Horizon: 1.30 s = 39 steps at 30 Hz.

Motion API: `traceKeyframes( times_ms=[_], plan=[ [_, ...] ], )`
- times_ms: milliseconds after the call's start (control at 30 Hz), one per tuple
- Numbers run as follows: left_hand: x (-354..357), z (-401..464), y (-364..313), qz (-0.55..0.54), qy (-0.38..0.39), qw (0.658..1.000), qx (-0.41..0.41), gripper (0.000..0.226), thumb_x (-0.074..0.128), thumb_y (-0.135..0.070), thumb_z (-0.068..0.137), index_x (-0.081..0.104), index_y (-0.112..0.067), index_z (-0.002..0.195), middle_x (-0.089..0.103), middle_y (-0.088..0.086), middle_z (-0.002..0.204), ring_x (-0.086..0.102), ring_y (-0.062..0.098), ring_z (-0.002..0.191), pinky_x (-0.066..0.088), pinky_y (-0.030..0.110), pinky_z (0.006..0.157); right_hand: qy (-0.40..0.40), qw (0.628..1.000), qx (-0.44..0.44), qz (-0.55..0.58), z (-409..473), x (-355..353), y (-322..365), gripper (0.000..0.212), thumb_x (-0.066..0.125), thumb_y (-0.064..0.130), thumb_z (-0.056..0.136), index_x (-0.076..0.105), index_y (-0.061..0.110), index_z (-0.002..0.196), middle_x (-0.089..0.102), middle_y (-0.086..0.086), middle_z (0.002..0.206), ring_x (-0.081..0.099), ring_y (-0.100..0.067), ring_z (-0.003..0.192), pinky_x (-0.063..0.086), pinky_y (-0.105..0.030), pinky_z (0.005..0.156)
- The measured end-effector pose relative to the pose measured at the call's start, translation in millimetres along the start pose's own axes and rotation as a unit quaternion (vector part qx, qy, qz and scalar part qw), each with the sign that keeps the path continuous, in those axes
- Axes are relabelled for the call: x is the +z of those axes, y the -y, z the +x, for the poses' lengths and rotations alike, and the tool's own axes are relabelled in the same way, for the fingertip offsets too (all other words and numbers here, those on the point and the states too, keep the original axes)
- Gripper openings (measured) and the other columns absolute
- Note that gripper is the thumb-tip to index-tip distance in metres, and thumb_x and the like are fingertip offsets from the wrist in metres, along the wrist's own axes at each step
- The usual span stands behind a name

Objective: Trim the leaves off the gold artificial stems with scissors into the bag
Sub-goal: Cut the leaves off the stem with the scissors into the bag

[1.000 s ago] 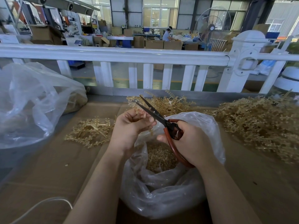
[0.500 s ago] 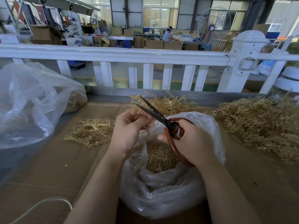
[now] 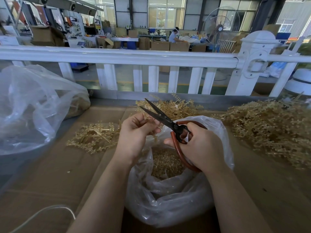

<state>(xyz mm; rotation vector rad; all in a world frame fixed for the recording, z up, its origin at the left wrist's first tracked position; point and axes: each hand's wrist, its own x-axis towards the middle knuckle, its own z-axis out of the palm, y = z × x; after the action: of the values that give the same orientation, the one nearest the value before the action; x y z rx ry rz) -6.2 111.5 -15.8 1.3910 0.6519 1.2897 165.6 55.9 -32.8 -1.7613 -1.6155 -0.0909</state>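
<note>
On the table (image 3: 50, 182), a small pile of bare stems (image 3: 94, 137) lies at the left and looks finished. In the middle, the left hand (image 3: 136, 132) has its fingers (image 3: 152, 129) curled together, pinching a short gold stem (image 3: 147, 117) over the bag (image 3: 168, 199), which already holds a good heap of cut leaves (image 3: 165, 161). The scissors (image 3: 161, 115) stand open at the stem, the right hand (image 3: 200, 145) wrapped round their red handles. At the right a much larger pile of untrimmed stems (image 3: 272, 130) waits, so most of the work seems left.
</note>
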Motion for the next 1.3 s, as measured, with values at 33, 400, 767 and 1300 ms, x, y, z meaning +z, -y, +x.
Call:
traceKeyframes(
  times_ms=[33, 400, 767, 1300],
  plan=[
    [0.1, 0.2, 0.4, 0.001, 0.001, 1.0, -0.002, 0.019, 0.06, 0.006, 0.09, 0.067, -0.007, 0.077, 0.067, 0.007, 0.071, 0.06, 0.018, 0.067, 0.051, 0.029, 0.069, 0.002, 1.0, 0.0, 0.001, 0.3, 0.3, -0.2, 0.076, 0.038, 0.094, 0.062, 0.067, 0.034, 0.097, 0.05, 0.034, 0.076, 0.043, 0.016, 0.065, 0.03, -0.003, 0.061],
    [-1.7, 3.8, 2.4, -0.085, -0.018, 0.995, -0.043, 0.007, 0.053, 0.003, 0.095, 0.058, -0.002, 0.094, 0.071, 0.012, 0.073, 0.064, 0.019, 0.063, 0.053, 0.026, 0.063, 0.005, 0.999, 0.003, 0.033, -0.6, 4.0, -4.5, 0.072, 0.04, 0.096, 0.062, 0.066, 0.039, 0.099, 0.057, 0.03, 0.079, 0.051, 0.007, 0.072, 0.033, -0.005, 0.066],
    [-1.6, 2.7, 3.6, 0.011, 0.024, 0.997, -0.077, 0.01, 0.066, 0.005, 0.085, 0.067, -0.005, 0.086, 0.07, 0.008, 0.073, 0.061, 0.013, 0.059, 0.052, 0.022, 0.06, -0.028, 0.997, 0.002, 0.069, -1.2, 4.9, -4.7, 0.057, 0.05, 0.087, 0.068, 0.064, 0.036, 0.089, 0.059, 0.03, 0.076, 0.056, 0.009, 0.072, 0.037, -0.004, 0.066],
    [2.3, -1.4, 5.5, 0.034, 0.201, 0.968, -0.146, 0.024, 0.074, 0.001, 0.071, 0.065, -0.01, 0.091, 0.068, 0.011, 0.076, 0.061, 0.019, 0.066, 0.05, 0.025, 0.064, -0.005, 0.952, 0.077, 0.296, 10.4, 9.8, -11.7, 0.019, 0.08, 0.021, 0.083, 0.067, 0.035, 0.081, 0.069, 0.026, 0.082, 0.064, 0.01, 0.077, 0.046, -0.004, 0.062]
  ],
)
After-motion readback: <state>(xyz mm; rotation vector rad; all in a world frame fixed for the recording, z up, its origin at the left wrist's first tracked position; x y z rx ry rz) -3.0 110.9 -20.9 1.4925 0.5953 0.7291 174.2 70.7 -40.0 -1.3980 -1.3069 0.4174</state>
